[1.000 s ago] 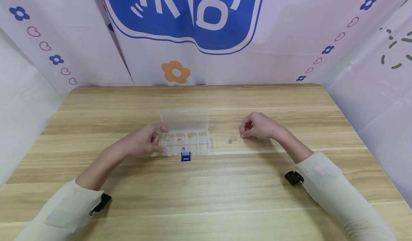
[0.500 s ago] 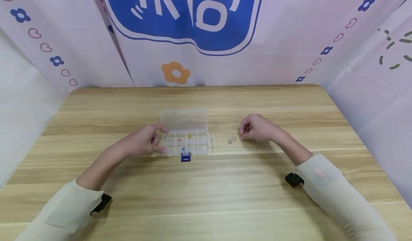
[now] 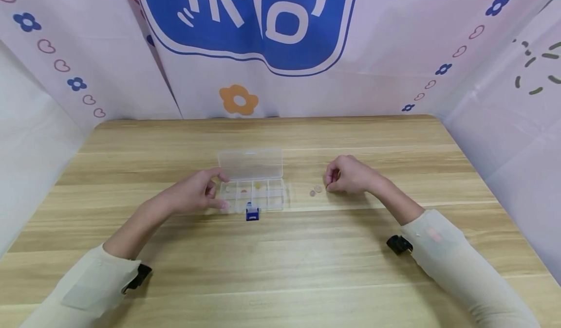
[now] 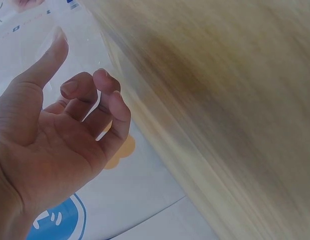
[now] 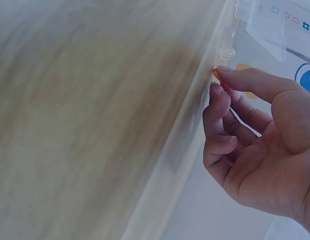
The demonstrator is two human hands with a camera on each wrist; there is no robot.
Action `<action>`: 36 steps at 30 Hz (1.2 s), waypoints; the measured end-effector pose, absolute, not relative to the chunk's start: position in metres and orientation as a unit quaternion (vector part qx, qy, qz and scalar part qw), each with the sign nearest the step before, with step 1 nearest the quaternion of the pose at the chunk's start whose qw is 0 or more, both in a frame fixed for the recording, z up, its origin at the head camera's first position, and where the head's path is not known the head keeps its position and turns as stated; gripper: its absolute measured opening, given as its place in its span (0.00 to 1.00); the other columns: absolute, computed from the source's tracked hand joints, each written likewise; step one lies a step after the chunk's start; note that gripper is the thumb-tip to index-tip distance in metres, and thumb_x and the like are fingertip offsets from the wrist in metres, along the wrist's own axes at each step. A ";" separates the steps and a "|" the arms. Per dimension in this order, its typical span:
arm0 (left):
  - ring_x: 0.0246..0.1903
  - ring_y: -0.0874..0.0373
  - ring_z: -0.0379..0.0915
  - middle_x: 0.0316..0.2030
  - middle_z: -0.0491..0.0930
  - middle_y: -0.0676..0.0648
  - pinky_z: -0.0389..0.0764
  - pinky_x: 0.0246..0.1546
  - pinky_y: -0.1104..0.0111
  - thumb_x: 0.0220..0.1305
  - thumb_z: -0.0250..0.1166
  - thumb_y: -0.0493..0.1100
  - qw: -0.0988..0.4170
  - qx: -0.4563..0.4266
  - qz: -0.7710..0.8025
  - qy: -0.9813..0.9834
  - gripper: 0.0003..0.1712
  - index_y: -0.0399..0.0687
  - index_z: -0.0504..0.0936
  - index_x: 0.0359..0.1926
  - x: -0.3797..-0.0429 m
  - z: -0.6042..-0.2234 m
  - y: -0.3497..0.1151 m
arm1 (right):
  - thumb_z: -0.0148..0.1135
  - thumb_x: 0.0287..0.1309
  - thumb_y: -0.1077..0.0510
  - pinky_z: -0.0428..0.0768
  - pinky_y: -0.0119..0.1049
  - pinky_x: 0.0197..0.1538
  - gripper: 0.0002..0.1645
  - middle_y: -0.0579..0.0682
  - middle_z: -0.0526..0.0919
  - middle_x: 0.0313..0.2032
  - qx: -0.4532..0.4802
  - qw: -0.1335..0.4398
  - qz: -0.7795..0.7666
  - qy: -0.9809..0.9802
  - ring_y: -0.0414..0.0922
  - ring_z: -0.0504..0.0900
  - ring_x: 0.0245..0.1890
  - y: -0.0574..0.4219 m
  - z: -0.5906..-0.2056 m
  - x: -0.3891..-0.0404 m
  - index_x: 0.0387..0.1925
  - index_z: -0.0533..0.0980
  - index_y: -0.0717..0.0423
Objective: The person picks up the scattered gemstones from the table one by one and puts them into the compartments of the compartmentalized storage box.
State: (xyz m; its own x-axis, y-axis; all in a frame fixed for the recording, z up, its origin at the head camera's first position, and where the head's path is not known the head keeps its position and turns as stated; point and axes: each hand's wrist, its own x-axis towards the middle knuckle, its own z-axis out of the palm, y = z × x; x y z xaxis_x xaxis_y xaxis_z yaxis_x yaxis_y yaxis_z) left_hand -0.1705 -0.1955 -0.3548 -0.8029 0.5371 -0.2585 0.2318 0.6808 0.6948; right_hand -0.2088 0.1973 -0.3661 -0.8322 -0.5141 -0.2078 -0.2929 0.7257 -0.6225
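A clear plastic compartment box (image 3: 275,199) lies on the table with its lid (image 3: 251,163) folded back. My left hand (image 3: 193,191) holds the box's left end, thumb at the front and index finger at the back, other fingers curled. Small pieces lie in several compartments, among them an orange piece (image 3: 244,191) and a yellow piece (image 3: 257,185). Right of the box, my right hand (image 3: 348,174) pinches a tiny amber-coloured piece (image 5: 216,74) between thumb and fingertip, low over the table. Just left of those fingertips lie two small round pieces, a greyish one (image 3: 312,193) and a pale one (image 3: 318,189).
A blue clip-like part (image 3: 252,214) sits at the box's front edge. The wooden table (image 3: 280,260) runs back to a white cloth backdrop (image 3: 372,75) with a blue emblem. Black devices (image 3: 399,244) are strapped at both sleeves.
The right hand has shifted slightly left and down, nearer the two loose pieces. The left hand stays on the box, and the box has not visibly moved on the table.
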 end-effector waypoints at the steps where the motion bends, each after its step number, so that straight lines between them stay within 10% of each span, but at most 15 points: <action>1: 0.19 0.62 0.60 0.19 0.67 0.52 0.65 0.21 0.71 0.64 0.75 0.38 0.228 0.216 0.336 0.888 0.36 0.25 0.69 0.65 -0.170 -0.355 -0.196 | 0.74 0.56 0.68 0.77 0.34 0.34 0.08 0.49 0.83 0.28 -0.221 0.186 -0.295 0.911 0.43 0.78 0.29 0.197 -0.366 -0.209 0.27 0.81 0.58; 36: 0.18 0.63 0.59 0.18 0.66 0.53 0.65 0.20 0.72 0.64 0.74 0.38 0.226 0.222 0.335 0.887 0.35 0.26 0.69 0.64 -0.170 -0.356 -0.198 | 0.71 0.62 0.68 0.79 0.39 0.42 0.01 0.50 0.87 0.33 -0.213 0.137 -0.295 0.921 0.45 0.81 0.35 0.188 -0.359 -0.210 0.35 0.86 0.60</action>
State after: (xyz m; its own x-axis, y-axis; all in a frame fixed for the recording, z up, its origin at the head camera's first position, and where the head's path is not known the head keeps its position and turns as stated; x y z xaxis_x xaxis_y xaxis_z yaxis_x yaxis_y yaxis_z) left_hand -0.1704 -0.1975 -0.3557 -0.7995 0.5449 -0.2529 0.2417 0.6772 0.6950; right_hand -0.2099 0.1882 -0.3588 -0.8717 -0.4737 -0.1258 -0.3122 0.7345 -0.6025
